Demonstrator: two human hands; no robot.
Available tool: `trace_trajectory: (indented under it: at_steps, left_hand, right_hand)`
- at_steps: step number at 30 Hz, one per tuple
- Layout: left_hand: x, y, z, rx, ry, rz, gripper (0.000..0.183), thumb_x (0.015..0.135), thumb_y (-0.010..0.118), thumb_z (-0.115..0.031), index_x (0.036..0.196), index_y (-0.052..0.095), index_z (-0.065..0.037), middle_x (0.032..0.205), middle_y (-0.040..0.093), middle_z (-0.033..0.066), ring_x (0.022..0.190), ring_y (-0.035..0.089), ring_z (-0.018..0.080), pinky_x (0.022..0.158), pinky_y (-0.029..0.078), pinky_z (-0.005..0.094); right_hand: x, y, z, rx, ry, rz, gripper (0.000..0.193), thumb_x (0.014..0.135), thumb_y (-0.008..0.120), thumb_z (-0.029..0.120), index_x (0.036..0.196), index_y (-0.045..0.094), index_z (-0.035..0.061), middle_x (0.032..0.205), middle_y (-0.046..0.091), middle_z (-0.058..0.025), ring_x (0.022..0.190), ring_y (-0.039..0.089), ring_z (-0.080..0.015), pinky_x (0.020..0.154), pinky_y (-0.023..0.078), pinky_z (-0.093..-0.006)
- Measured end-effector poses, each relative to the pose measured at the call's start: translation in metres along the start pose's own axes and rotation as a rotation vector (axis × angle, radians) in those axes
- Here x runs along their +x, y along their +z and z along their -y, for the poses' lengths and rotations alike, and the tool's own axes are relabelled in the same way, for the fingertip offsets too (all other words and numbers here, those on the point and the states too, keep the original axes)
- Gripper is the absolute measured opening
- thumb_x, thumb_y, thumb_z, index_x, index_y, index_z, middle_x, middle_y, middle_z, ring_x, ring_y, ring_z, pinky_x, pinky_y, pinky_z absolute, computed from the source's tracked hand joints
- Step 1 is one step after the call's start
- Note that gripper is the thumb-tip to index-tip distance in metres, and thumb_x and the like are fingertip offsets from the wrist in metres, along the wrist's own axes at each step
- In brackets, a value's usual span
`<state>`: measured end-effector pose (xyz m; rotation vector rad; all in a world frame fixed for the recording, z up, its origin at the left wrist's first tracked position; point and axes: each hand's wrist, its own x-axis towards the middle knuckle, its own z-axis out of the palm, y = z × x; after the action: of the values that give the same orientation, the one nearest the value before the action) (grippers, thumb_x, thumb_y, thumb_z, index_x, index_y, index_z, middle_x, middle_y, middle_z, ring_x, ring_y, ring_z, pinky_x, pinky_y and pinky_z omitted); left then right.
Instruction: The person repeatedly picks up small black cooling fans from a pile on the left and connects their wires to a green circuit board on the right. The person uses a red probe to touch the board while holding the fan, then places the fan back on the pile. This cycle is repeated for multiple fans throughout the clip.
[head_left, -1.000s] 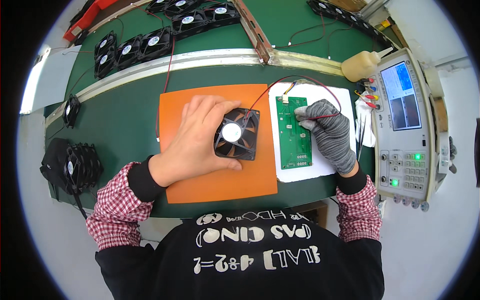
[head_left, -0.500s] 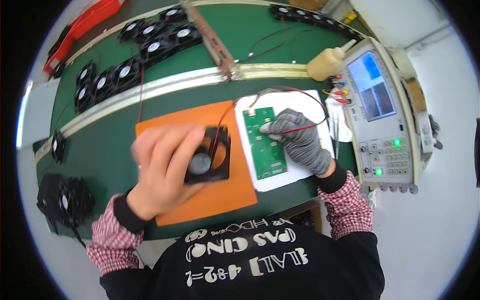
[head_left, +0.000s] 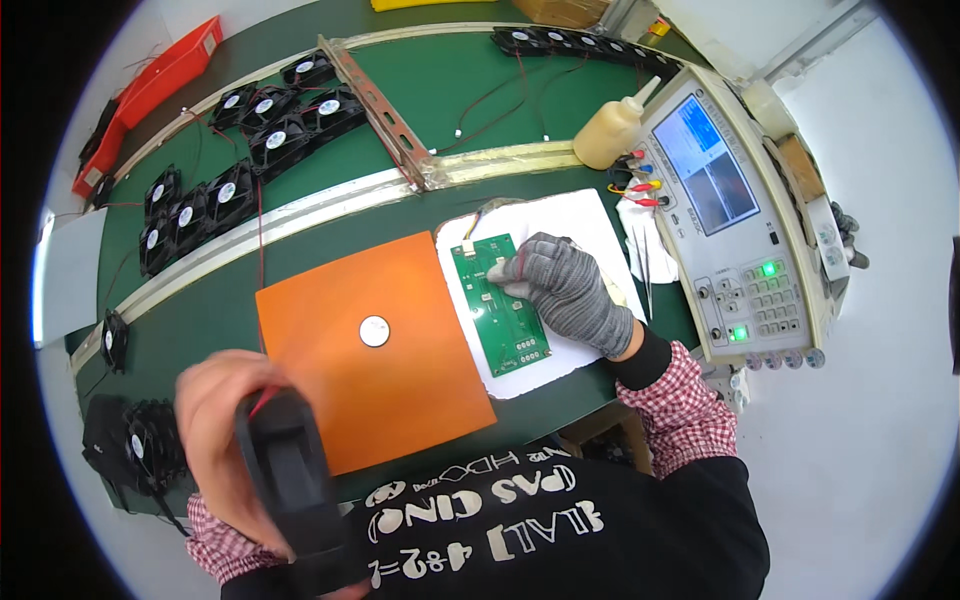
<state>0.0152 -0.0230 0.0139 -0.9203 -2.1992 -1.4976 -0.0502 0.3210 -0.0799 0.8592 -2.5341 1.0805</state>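
Note:
My bare left hand (head_left: 222, 430), blurred, is closed around a black square cooling fan (head_left: 295, 480), turned edge-on at the near left beside the orange mat (head_left: 400, 400). A bit of red wire shows at the fan's top. Alone on the mat lies a small round pale disc (head_left: 374, 331). My right hand (head_left: 570, 295), in a grey knit glove, rests over the green circuit board (head_left: 500, 320), its fingertips pinched together above the upper part. Whatever they pinch is hidden. White paper (head_left: 590, 225) lies under the board, and a white connector with wires sits at the board's top edge.
A test meter (head_left: 720, 200) with a lit screen stands at the right, with tweezers (head_left: 647, 275) and a yellowish squeeze bottle (head_left: 608, 132) near it. Black fans (head_left: 225, 195) fill the far left, past a metal rail. More fans (head_left: 150, 440) are stacked at the left edge.
My left hand has brought the fan from the orange mat toward me and left, turning it edge-on; the disc is now uncovered. The red wire no longer stretches across the board. My right hand stays there.

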Motion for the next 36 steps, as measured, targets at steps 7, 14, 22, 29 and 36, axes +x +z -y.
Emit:
trace_trajectory:
  at_steps: [7, 14, 22, 29, 36]
  left_hand:
    - [0.096, 0.045, 0.034, 0.413, 0.547, 0.133, 0.091, 0.067, 0.084, -0.043, 0.135, 0.047, 0.005, 0.131, 0.055, 0.0238, 0.118, 0.056, 0.0392, 0.101, 0.044, 0.046]
    - [0.185, 0.074, 0.228, 0.957, -0.064, -0.142, 0.078, 0.088, 0.067, -0.042, 0.144, 0.038, 0.004, 0.152, 0.034, 0.023, 0.142, 0.034, 0.0364, 0.116, 0.024, 0.0528]
    - [0.142, 0.059, 0.132, 0.474, 0.322, 0.259, 0.066, 0.055, 0.072, -0.008, 0.119, 0.054, -0.007, 0.115, 0.052, 0.0153, 0.113, 0.046, 0.0361, 0.095, 0.037, 0.0432]
    - [0.045, 0.057, 0.018, 0.117, 0.591, 1.052, 0.029, 0.084, 0.056, -0.015, 0.112, 0.056, -0.014, 0.122, 0.053, 0.0034, 0.123, 0.047, 0.0308, 0.101, 0.042, 0.0465]
    - [0.065, -0.028, 0.063, 1.324, 0.203, 0.289, 0.045, 0.068, 0.069, 0.0, 0.111, 0.06, -0.012, 0.134, 0.05, 0.0095, 0.128, 0.043, 0.0363, 0.099, 0.043, 0.0472]
  right_hand:
    - [0.0, -0.004, 0.004, -0.107, -0.084, 0.075, 0.016, 0.079, 0.069, 0.004, 0.094, 0.067, 0.0103, 0.093, 0.064, -0.0079, 0.09, 0.064, -0.029, 0.078, 0.051, -0.0396]
    - [0.002, 0.003, 0.003, 0.36, 0.192, -0.334, 0.025, 0.086, 0.073, 0.012, 0.109, 0.066, 0.0049, 0.091, 0.066, -0.0072, 0.084, 0.063, -0.0169, 0.076, 0.051, -0.0289]
    - [0.001, -0.003, 0.004, 0.074, 0.035, -0.365, 0.047, 0.084, 0.072, 0.002, 0.128, 0.056, 0.0044, 0.111, 0.061, -0.0122, 0.093, 0.065, -0.0193, 0.075, 0.055, -0.0283]
    - [0.009, 0.007, 0.045, -0.072, -0.321, 0.142, 0.048, 0.076, 0.07, 0.007, 0.123, 0.062, 0.0104, 0.106, 0.058, -0.0095, 0.101, 0.059, -0.0323, 0.091, 0.049, -0.043]
    - [0.012, -0.026, 0.018, -0.482, -0.028, 0.1, 0.017, 0.078, 0.067, 0.004, 0.094, 0.071, 0.0063, 0.091, 0.057, -0.0077, 0.09, 0.056, -0.0291, 0.077, 0.049, -0.0375]
